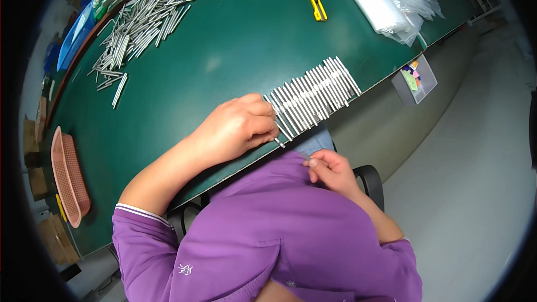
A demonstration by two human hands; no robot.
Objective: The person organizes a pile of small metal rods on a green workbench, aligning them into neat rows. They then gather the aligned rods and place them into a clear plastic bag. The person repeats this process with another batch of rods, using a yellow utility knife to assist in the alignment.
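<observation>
- Rods (313, 96), silver and side by side, run in a row ahead and rightward from our left hand (246, 123), which meets its near end.
- Long axes slant rightward toward the edge of our green table (235, 50); left is nearer, curled narrow around one rod, its tip (280, 143) poking out.
- Our right hand (331, 169), below the row, pinches narrow; on what, we cannot tell.
- Loose pile (140, 25) ahead-left of our left hand!

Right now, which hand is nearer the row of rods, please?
Left: left hand is at the left end of the row; right hand is apart, off the table.
</observation>
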